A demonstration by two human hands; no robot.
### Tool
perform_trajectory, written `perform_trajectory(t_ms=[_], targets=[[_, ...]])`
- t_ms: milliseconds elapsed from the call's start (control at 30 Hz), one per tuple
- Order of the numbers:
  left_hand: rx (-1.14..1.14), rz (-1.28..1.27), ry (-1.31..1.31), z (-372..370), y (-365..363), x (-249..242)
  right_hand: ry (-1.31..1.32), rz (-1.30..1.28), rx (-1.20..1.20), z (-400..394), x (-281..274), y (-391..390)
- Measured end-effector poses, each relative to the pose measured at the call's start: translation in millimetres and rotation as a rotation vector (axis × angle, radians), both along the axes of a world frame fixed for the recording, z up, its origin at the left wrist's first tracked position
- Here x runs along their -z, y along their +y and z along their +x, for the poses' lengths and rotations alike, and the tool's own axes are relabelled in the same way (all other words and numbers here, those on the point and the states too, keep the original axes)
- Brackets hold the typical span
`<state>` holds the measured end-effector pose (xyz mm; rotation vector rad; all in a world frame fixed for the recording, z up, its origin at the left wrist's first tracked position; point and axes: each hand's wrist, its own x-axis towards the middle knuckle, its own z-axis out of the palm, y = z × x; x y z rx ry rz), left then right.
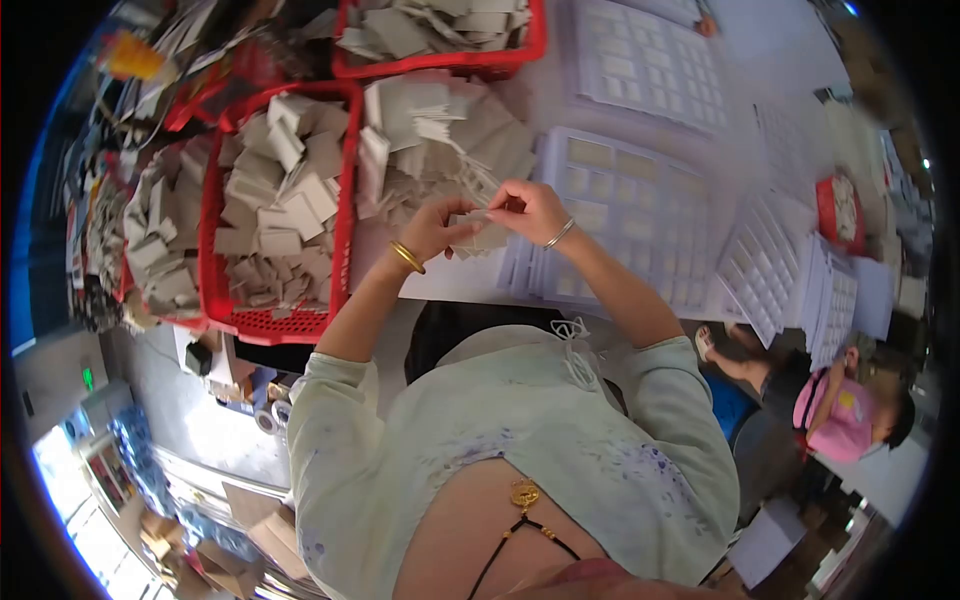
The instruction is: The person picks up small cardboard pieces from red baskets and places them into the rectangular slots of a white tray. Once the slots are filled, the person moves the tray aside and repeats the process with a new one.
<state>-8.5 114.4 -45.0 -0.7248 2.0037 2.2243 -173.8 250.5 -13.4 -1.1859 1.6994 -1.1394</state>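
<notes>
Location: the pale piece (490, 238) was up in the hands, just left of the front tray (612, 146), near that tray's left edge. Whether it was one card or several together could not be told.

Grip: the left hand (432, 232) held the piece narrowly, thumb on top and fingers partly hidden beneath. The right hand (532, 212) had thumb and forefinger drawn into a tight pinch at the far edge of the piece; the exact contact was too small to resolve.

Handling (judged, not measured): the piece looked like thin card. Estimated very light, flat and moderately stiff, with little tendency to slip on dry skin. Weak points were presumably the corners and any fold, liable to crease under a hard squeeze. Fingertip force seemed sufficient.

Best hold (judged): opposite edges, thumb flat on one face and fingertips supporting the other, left hand steadying the body while the right worked only the margin. A pinch at a single corner would probably have let it swing or bend.

Surroundings: a loose heap of similar pieces (480, 110) lay left of the front tray, and the red basket (356, 190), filled with more, stood farther left. The rear tray (650, 60) was beyond the front tray. Another person (843, 425) was well to its right, hands apart from this work.
</notes>
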Motion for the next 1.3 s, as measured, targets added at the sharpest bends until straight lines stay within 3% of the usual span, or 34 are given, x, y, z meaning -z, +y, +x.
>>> perform_trajectory(t_ms=[167,267,467,567,667,767,867,967,1067,1200,1300], targets=[[-0.197,0.176,-0.143,-56.9,47.4,31.9,-0.134,0.083,0.549,-95.1,65.8,55.7],[-0.256,0.328,-0.182,-79.6,75.7,46.1,-0.015,0.202,0.599,-137.6,80.5,68.0],[-0.301,0.412,-0.227,-91.7,105.8,69.4,0.186,0.307,0.271,-173.6,121.9,61.2],[-0.358,0.412,-0.250,-91.6,107.7,74.1,0.157,0.352,0.252,-173.4,119.3,53.7],[-0.426,0.405,-0.238,-92.5,108.0,79.6,0.462,0.203,0.155,-175.6,132.9,53.2],[-0.481,0.359,-0.190,-95.8,111.5,81.5,0.828,0.201,0.190,-156.9,110.7,50.5],[-0.508,0.270,-0.102,-102.5,116.8,86.4,0.867,0.147,0.215,-149.2,100.8,52.9],[-0.472,0.168,-0.063,-111.8,124.0,80.2,0.183,0.167,0.112,-138.8,92.9,62.7],[-0.444,0.207,-0.043,-123.5,132.3,75.3,-0.044,0.220,0.050,-127.6,84.6,80.8],[-0.554,0.507,0.035,-140.7,142.8,53.8,-0.271,0.255,0.266,-132.8,72.7,98.4],[-0.424,0.366,0.136,-145.7,152.7,57.9,-0.411,0.235,0.374,-135.3,66.2,108.7]])
